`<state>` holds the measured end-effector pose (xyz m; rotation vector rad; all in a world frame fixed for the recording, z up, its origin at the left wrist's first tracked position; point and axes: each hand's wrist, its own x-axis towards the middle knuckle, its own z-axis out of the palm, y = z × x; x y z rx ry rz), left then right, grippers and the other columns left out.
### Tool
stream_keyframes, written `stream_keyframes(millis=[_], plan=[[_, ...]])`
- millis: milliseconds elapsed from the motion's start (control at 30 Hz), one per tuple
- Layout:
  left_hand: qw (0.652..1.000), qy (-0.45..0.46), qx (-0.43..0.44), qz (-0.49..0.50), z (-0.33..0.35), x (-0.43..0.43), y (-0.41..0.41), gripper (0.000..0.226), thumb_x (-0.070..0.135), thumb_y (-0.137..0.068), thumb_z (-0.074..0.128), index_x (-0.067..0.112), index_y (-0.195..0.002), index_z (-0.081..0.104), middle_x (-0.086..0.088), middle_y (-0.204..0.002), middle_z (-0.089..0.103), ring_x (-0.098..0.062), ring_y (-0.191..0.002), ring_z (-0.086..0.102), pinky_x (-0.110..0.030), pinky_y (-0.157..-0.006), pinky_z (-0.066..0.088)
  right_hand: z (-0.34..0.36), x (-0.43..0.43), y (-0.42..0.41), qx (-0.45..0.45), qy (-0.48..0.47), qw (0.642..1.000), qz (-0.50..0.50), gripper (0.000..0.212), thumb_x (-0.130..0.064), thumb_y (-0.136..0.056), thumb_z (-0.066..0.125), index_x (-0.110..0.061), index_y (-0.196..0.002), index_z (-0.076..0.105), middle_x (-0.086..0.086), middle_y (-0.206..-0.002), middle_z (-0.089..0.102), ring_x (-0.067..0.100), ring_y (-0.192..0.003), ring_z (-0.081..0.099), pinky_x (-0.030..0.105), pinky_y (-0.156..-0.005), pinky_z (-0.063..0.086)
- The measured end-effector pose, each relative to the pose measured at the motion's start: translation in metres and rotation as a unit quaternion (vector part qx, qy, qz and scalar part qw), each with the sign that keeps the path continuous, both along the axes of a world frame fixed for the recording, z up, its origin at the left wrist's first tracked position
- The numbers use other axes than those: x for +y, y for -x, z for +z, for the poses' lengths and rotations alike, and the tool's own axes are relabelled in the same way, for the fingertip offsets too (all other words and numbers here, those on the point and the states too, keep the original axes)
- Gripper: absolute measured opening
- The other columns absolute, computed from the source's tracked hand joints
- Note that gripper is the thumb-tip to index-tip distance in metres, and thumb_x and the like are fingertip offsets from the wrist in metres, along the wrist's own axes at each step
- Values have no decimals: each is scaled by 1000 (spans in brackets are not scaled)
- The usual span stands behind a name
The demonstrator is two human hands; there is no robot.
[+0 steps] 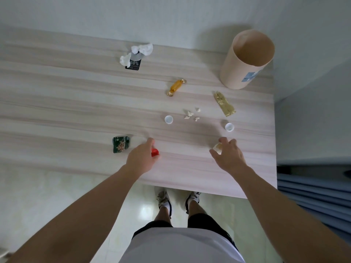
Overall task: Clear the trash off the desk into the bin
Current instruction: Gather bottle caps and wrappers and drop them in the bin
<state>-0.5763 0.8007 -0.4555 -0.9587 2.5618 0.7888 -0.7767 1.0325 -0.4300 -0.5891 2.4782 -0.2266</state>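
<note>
1. On my feed the bin [247, 59], a tan cylinder with a blue label, stands at the far right corner of the desk [76, 95]. I see its bare inner wall; its bottom is out of my view.
2. Two white caps [168, 119] sit mouth-up, one mid-desk and one nearer the right edge.
3. Between the hands and the bin lie pale crumbs [191, 114], a flattened gold wrapper [224, 104] and an orange twisted candy wrapper [175, 87].
4. Far back, crumpled white tissue [145, 48] lies against a dark-labelled pouch [133, 62].
5. A crumpled green packet [121, 144] lies just left of the left hand [140, 158].
6. That hand is curled down over a small red wrapper [154, 152] near the front edge; I cannot tell whether it grips it.
7. My right hand [229, 158] is released, fingers spread around a small pale, glossy scrap [217, 147] on the desk, thumb on its near side; contact is unclear.
</note>
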Motion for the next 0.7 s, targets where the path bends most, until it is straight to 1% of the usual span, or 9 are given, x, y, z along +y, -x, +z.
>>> stream_keyframes(millis=[133, 200, 333, 400, 467, 533, 600, 667, 700], plan=[[1000, 3, -8, -25, -5, 0, 4, 22, 38, -89, 58, 22, -94, 44, 3, -83, 59, -20, -74, 57, -32, -64, 43, -7, 1, -2, -12, -3, 1000, -1, 33, -36, -91, 56, -15, -115, 46, 10, -105, 40, 38, -92, 57, 34, -74, 41], [999, 5, -14, -31, -6, 1, 5, 19, 36, -93, 52, 18, -94, 47, 0, -83, 59, -22, -74, 57, -32, -63, 41, -10, 2, -2, -14, -2, 1000, -5, 30, -33, -93, 54, -13, -113, 45, 12, -108, 42, 37, -91, 57, 33, -74, 40], [1000, 6, -2, -12, -6, 3, 9, 19, 35, -94, 46, 16, -93, 49, -5, -82, 61, -26, -73, 57, -33, -61, 40, -10, 4, 1, -15, -10, 1000, 0, 26, -24, -95, 49, -6, -112, 45, 16, -112, 45, 37, -94, 57, 33, -73, 38], [1000, -2, 8, -3, -3, 5, 11, 19, 32, -94, 46, 15, -91, 51, -5, -79, 61, -26, -72, 57, -32, -60, 40, -8, 6, 2, -9, -3, 1000, -9, 21, -18, -93, 48, -6, -110, 47, 16, -111, 47, 36, -92, 57, 33, -72, 39], [1000, -6, 21, 3, 2, 6, 14, 15, 27, -94, 46, 15, -89, 54, -4, -77, 61, -25, -71, 56, -32, -60, 40, -3, 8, 3, -3, 13, 1000, -20, 18, -14, -90, 48, -8, -107, 49, 15, -107, 51, 35, -90, 59, 36, -74, 45], [999, -9, 47, -2, 6, 6, 17, 11, 19, -92, 46, 15, -92, 56, -3, -77, 62, -25, -72, 57, -34, -62, 45, 2, 9, 3, -5, 24, 999, -25, 17, -13, -89, 47, -10, -105, 50, 12, -105, 53, 34, -89, 59, 40, -76, 49], [998, -15, 63, -15, 10, 7, 19, 12, 11, -90, 47, 16, -95, 57, -2, -79, 62, -24, -73, 56, -37, -66, 48, 7, 10, 4, -10, 24, 999, -19, 17, -14, -89, 46, -11, -106, 49, 10, -105, 52, 33, -88, 59, 40, -76, 49], [997, -17, 70, -22, 14, 8, 22, 11, 7, -87, 49, 17, -87, 54, -1, -74, 59, -23, -71, 54, -39, -65, 49, 10, 13, 5, -11, 19, 1000, -11, 19, -14, -90, 45, -12, -108, 48, 9, -107, 49, 33, -88, 59, 39, -74, 48], [997, -18, 74, -21, 17, 9, 23, 10, 10, -87, 52, 18, -81, 51, 0, -71, 56, -23, -68, 53, -38, -63, 48, 12, 14, 6, -11, 15, 1000, -8, 20, -14, -90, 44, -12, -109, 49, 9, -109, 48, 33, -89, 59, 38, -75, 47]])
